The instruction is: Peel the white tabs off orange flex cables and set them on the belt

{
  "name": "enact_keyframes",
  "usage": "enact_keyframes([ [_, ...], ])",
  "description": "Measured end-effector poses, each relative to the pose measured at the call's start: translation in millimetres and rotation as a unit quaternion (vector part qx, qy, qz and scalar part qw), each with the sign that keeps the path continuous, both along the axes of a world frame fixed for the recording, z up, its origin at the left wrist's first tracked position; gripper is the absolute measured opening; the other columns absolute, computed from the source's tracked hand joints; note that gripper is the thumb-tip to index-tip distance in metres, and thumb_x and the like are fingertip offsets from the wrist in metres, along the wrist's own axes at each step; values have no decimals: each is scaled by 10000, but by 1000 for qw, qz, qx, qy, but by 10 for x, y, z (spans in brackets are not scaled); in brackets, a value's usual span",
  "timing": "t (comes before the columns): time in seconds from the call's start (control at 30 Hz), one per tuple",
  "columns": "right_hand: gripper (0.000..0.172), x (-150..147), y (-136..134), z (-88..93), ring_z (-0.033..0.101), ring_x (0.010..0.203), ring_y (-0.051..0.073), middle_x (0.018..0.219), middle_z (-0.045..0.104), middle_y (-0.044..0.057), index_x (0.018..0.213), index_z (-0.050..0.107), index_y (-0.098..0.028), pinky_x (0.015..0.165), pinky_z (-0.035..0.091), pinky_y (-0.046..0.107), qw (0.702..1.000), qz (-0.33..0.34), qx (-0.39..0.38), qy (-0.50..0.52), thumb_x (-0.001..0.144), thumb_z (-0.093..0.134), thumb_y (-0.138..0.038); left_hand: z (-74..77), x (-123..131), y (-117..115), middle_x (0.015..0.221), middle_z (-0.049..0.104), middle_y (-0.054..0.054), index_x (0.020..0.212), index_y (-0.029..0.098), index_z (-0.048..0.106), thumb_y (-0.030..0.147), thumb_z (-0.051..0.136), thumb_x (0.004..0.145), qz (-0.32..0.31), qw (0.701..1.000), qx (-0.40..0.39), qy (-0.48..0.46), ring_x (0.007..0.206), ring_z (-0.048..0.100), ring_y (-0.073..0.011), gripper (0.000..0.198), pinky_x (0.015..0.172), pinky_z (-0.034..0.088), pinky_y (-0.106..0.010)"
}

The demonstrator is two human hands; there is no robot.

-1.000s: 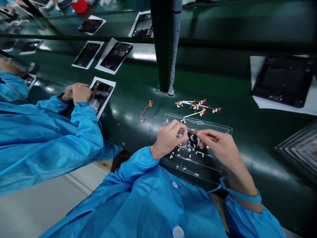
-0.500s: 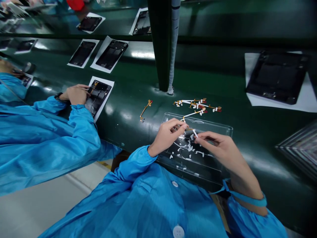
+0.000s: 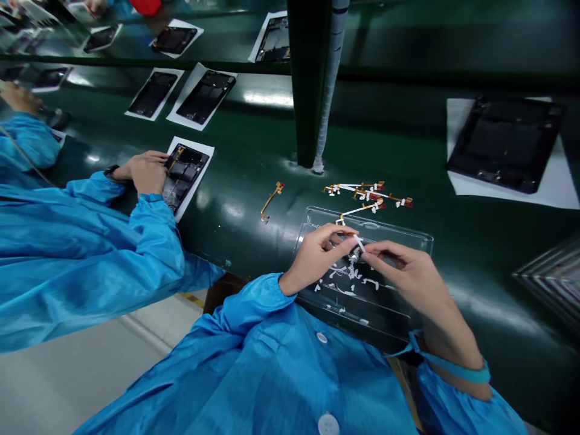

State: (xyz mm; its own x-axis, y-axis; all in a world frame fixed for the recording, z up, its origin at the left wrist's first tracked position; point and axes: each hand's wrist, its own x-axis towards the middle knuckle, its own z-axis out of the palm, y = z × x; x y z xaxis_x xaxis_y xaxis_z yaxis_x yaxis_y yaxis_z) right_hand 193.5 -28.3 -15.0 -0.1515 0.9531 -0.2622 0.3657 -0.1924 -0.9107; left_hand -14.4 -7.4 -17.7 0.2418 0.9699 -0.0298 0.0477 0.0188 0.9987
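My left hand (image 3: 319, 254) is closed in a pinch on a flex cable, mostly hidden by the fingers. From the fingertips a short white strip (image 3: 359, 243) slants down to my right hand (image 3: 401, 266), whose thumb and forefinger are closed on its lower end. Both hands are over a clear plastic tray (image 3: 394, 231) that holds many small white scraps (image 3: 354, 272). Just behind the tray lies a small pile of orange flex cables (image 3: 362, 192) with white strips on them. A single flex cable (image 3: 272, 202) rests to the left.
A post (image 3: 310, 90) with a grey conduit rises behind the cables. To the left, a co-worker's hands (image 3: 147, 172) work on a black device housing (image 3: 185, 172). Another housing (image 3: 507, 145) lies on white paper at right, near a stack of clear trays (image 3: 553, 272).
My hands have come closer together, and my left fingers now reach the upper end of the white strip. The whole view has shifted slightly.
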Motion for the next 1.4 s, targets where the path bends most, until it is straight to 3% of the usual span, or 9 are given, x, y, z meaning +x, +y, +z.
enact_keyframes([
  [0.1, 410, -18, 14, 18, 645, 790, 179, 883, 720, 34, 1086, 747, -231, 758, 512, 328, 1000, 10, -4, 10, 832, 749, -553, -17, -32, 48, 864, 726, -28, 1023, 171, 727, 406, 696, 932, 11, 998, -31, -54, 714, 678, -101, 253, 614, 510, -200],
  [0.2, 370, -15, 20, 7, 630, 749, 172, 854, 721, 40, 959, 765, -213, 721, 501, 323, 1000, 13, -5, 6, 826, 752, -558, -37, -49, 50, 941, 721, -40, 1041, 174, 722, 393, 684, 944, 34, 999, 0, -42, 735, 673, -97, 242, 633, 530, -204],
  [0.37, 331, 11, 1, -15, 636, 807, 178, 915, 733, 41, 950, 773, -229, 738, 497, 317, 1000, -5, 10, 4, 842, 742, -541, -36, -17, -35, 1104, 625, -47, 1157, 229, 702, 338, 711, 934, 154, 956, 220, 117, 794, 637, -76, 249, 637, 534, -187],
  [0.5, 305, 25, -14, -3, 639, 813, 177, 912, 721, 33, 964, 763, -240, 758, 504, 318, 999, -26, 26, 8, 859, 732, -525, 7, 4, -46, 1158, 616, -53, 1107, 224, 693, 316, 709, 940, 128, 907, 324, 236, 1042, 673, -141, 191, 863, 583, -268],
  [0.63, 251, 29, -32, 6, 640, 900, 191, 980, 709, 38, 952, 750, -253, 796, 505, 319, 999, -24, 38, 12, 887, 714, -492, 64, -3, -25, 1244, 650, -64, 1086, 235, 695, 332, 697, 947, 170, 870, 351, 303, 1329, 558, -246, 169, 1138, 453, -470],
  [0.87, 218, 22, -86, 37, 626, 963, 201, 1025, 679, 36, 992, 731, -273, 859, 495, 334, 998, 3, 60, 5, 930, 666, -471, 52, 68, -102, 960, 717, -6, 980, 253, 757, 419, 663, 970, 44, 896, 307, 317, 946, 637, -156, 191, 864, 490, -325],
  [1.13, 201, -33, -110, 135, 648, 903, 192, 979, 684, 38, 984, 737, -273, 787, 492, 318, 998, 17, 57, -32, 940, 654, -451, 14, 81, -66, 907, 693, 1, 906, 195, 704, 234, 622, 944, 19, 902, 303, 308, 834, 656, -124, 98, 760, 509, -263],
  [1.3, 245, 303, -178, 293, 680, 696, 173, 818, 677, 47, 950, 716, -246, 644, 546, 298, 999, -31, 31, -31, 930, 656, -482, -31, -11, -31, 920, 676, -4, 878, 191, 665, 178, 622, 892, 13, 919, 259, 296, 841, 664, -131, 47, 762, 503, -258],
  [1.4, 382, 578, -236, 439, 711, 670, 194, 824, 690, 47, 1207, 700, -279, 616, 582, 306, 996, -71, 21, -51, 883, 716, -481, -95, -100, -24, 949, 687, -10, 899, 190, 666, 169, 626, 899, -9, 927, 226, 300, 875, 672, -148, 45, 814, 505, -288],
])
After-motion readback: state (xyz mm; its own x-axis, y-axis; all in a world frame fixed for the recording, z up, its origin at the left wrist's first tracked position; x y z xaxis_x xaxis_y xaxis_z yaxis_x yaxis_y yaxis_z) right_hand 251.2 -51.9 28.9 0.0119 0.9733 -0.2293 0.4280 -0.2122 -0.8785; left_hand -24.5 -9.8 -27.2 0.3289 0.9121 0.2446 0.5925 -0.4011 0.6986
